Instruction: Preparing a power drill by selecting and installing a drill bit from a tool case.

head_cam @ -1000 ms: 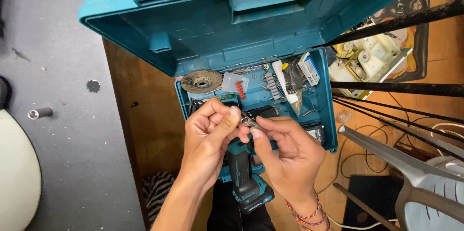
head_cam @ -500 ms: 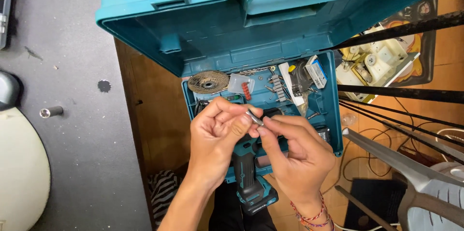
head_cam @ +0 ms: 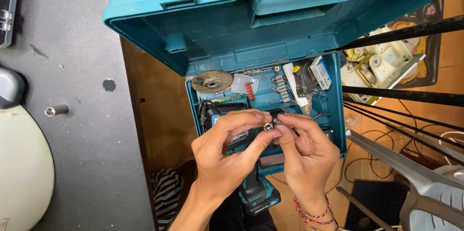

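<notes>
Starting at the left, a short metal cylinder (head_cam: 56,110) is lying on the dark grey, speckled bench (head_cam: 72,163), well away from the bench's right edge, its long axis running left to right. Just past that edge, a teal hard-plastic tool case (head_cam: 270,28) is standing open, its ribbed lid tilted up toward the top of the view. In the case's upper left corner a round, gritty grinding disc (head_cam: 211,81) is lying flat, with loose screws and bits scattered to its right. The left hand (head_cam: 227,156) is coming up from below, thumb and forefinger pinching a small, shiny metal socket (head_cam: 267,127). The socket is being held above the middle of the open case, its round hollow end facing up toward the camera and its short axis tilting slightly to the right. The right hand (head_cam: 307,153) is meeting it from the other side, fingertips pressing on the same piece, so both hands are closing together around it. Below the hands, the teal and black body of a cordless power tool (head_cam: 258,194) is sticking out past the case's near edge. Braided thread bracelets (head_cam: 314,214) are circling the right wrist.
</notes>
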